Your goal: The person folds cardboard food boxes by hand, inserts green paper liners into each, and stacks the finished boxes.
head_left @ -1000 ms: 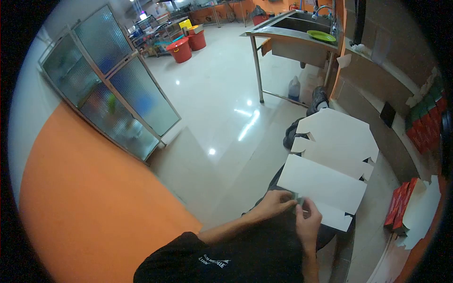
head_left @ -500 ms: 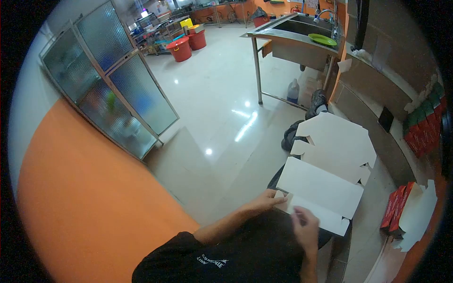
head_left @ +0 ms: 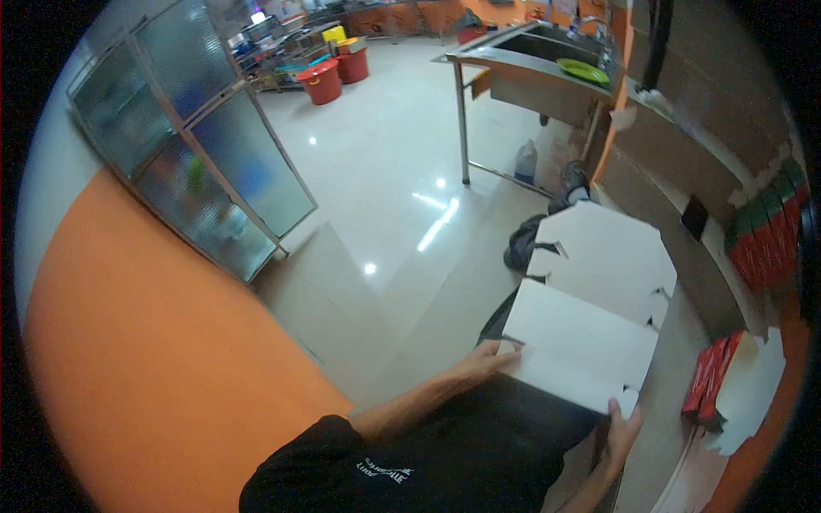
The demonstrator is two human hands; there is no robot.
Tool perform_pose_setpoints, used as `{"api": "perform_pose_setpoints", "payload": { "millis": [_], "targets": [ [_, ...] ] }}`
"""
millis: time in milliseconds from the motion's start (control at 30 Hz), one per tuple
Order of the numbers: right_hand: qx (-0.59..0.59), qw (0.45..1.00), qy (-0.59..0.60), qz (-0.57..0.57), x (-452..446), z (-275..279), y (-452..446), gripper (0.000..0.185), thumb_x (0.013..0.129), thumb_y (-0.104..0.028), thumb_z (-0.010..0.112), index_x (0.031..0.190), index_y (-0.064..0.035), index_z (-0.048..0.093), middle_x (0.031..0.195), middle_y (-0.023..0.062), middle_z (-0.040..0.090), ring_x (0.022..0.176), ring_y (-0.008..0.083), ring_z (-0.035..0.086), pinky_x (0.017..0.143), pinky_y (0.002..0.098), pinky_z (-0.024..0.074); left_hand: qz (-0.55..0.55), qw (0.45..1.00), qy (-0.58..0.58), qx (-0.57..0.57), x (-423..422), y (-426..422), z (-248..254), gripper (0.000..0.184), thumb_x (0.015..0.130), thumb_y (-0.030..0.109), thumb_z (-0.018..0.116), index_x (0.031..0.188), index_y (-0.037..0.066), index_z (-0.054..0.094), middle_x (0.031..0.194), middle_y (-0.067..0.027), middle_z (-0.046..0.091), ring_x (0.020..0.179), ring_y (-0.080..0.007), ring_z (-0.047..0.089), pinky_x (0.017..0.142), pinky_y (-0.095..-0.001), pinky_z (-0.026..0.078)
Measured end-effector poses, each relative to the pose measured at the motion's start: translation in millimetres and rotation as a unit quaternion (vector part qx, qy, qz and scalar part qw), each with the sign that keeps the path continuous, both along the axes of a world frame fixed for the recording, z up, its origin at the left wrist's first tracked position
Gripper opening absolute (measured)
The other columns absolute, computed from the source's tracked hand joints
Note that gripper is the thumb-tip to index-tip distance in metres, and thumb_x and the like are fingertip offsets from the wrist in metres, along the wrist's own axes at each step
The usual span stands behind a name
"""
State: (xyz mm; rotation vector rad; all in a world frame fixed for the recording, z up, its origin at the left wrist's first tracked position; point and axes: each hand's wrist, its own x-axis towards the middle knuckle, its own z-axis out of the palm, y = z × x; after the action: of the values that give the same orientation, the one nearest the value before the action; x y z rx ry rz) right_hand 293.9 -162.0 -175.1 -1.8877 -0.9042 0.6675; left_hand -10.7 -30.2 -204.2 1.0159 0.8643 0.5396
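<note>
**Two hands gripping, well apart**

The left hand [head_left: 496, 357] pinches, its thumb laid over the top and pointing right, its remaining fingers largely hidden below. Behind it, the left forearm [head_left: 415, 400] stretches back on a slant to a short black sleeve [head_left: 304, 457], the wrist nearly straight. To the right of that hand and lower in view, the right hand [head_left: 624, 427] grips too, thumb pointing forward, fingers at its right. The right forearm [head_left: 592, 489] slants down leftward below it.
</note>
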Motion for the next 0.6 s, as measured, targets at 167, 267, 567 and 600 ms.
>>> {"api": "perform_pose_setpoints", "payload": {
  "millis": [167,267,567,600],
  "targets": [
    [0.086,0.996,-0.026,0.01,-9,26,21,0.044,0.076,-0.016,0.072,0.115,0.0003,0.059,0.101,0.013,0.065,0.093,0.0195,0.061,0.082,0.0331,0.0469,0.103,0.991,-0.056,-0.058,15,6,-8,0.029,0.089,0.023,0.059,0.105,0.001,0.051,0.095,-0.0154,0.057,0.091,-0.0287,0.061,0.07,-0.0404,0.059],
    [0.027,0.992,-0.117,-0.048,-7,16,33,0.042,0.071,-0.023,0.076,0.103,-0.0003,0.063,0.092,0.0154,0.067,0.085,0.0252,0.065,0.077,0.0367,0.0496,0.12,0.988,-0.083,-0.049,15,-1,8,0.028,0.093,0.023,0.054,0.105,-0.002,0.05,0.1,-0.0145,0.056,0.089,-0.0253,0.062,0.068,-0.0377,0.06],
    [-0.01,1.0,-0.006,-0.017,6,14,35,0.04,0.073,-0.025,0.075,0.098,0.0028,0.062,0.089,0.0161,0.067,0.081,0.0241,0.065,0.073,0.0354,0.0497,0.102,0.995,-0.007,-0.018,18,0,31,0.031,0.089,0.015,0.059,0.108,-0.01,0.053,0.098,-0.0151,0.06,0.085,-0.0219,0.064,0.068,-0.0325,0.06],
    [-0.017,1.0,0.006,-0.008,7,19,35,0.04,0.073,-0.025,0.075,0.099,0.003,0.062,0.09,0.0157,0.067,0.082,0.0233,0.064,0.074,0.035,0.0496,0.1,0.995,-0.004,-0.01,18,1,30,0.031,0.089,0.014,0.06,0.107,-0.01,0.053,0.097,-0.0151,0.06,0.084,-0.0217,0.064,0.067,-0.0324,0.06]
  ]
}}
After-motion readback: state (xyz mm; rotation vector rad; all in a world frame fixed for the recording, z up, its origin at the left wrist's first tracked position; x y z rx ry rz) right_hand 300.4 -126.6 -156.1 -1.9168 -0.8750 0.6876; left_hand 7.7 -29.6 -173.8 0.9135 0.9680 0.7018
